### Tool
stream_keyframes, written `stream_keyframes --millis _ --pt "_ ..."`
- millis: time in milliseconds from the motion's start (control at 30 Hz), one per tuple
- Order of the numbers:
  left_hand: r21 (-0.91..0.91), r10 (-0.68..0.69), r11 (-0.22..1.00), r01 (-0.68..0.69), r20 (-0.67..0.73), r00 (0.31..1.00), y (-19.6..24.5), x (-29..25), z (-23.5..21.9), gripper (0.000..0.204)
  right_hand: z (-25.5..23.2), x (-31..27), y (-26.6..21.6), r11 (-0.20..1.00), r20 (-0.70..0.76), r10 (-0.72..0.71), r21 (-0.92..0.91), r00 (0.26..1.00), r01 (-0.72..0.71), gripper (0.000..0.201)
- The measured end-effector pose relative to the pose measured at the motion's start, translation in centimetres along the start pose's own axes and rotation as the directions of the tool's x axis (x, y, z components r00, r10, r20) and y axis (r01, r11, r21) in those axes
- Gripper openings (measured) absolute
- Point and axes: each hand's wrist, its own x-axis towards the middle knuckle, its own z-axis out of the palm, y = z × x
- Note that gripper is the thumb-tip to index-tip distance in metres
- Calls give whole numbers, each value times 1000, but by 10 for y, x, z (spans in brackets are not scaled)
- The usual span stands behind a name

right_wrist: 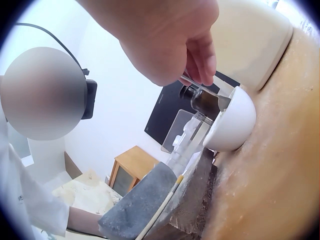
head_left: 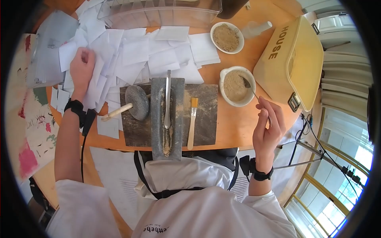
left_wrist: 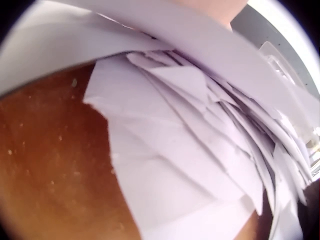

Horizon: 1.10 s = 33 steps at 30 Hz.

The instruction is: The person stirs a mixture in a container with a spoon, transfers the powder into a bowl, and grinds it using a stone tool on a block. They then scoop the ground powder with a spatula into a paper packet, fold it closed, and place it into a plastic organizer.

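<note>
My right hand pinches the handle of a metal spoon, its bowl-end resting in tan powder inside a white bowl. On the left, my left hand lies with loosely curled fingers over a heap of white paper slips; nothing shows in its grasp. Slips fill most of the left wrist view. Between the hands stands a grey stone grinding trough with powder along its groove. A long metal tool lies lengthwise in it. Left of the trough sits a stone grinding wheel with wooden handles.
A flat brush lies on the dark board under the trough. Further back are a second bowl of powder, a small clear bottle and a clear divided tray. A yellow box stands at right.
</note>
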Motion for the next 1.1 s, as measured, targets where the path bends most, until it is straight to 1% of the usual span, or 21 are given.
stream_keyframes --millis 67,167,267,367,467,533,800,867,1033,1100 --pt "17 -17 1000 16 23 1000 0 0 -2 21 0 0 1 999 24 -8 -31 1000 9 22" --pt "13 -12 1000 12 6 1000 1 -1 -1 21 -1 1 -1 999 51 -13 -28 999 14 22" --pt "44 -13 999 13 -1 1000 6 -1 -3 21 -1 1 5 998 42 -38 -39 998 40 23" --pt "31 -30 999 30 11 999 9 -2 -4 22 0 -3 12 999 8 -14 -31 1000 15 23" --pt "-8 1 1000 -1 11 1000 9 -3 -5 22 1 -6 17 999 -38 -14 -42 999 12 23" --pt "-10 -6 1000 6 12 1000 10 -3 -5 22 0 -6 14 999 -66 -14 -40 998 11 24" --pt "-28 3 1000 -3 4 1000 8 -2 -4 21 2 -6 11 998 -166 -49 -34 985 44 25" --pt "-24 -2 1000 2 12 1000 9 -2 -4 20 6 -9 13 999 -100 -32 -38 995 28 23" --pt "-8 -16 1000 16 17 1000 6 -1 -3 21 8 -7 6 999 -84 31 32 996 -29 20" --pt "4 -16 1000 16 12 1000 7 -1 -3 22 7 -7 4 985 -73 150 98 986 -142 20"
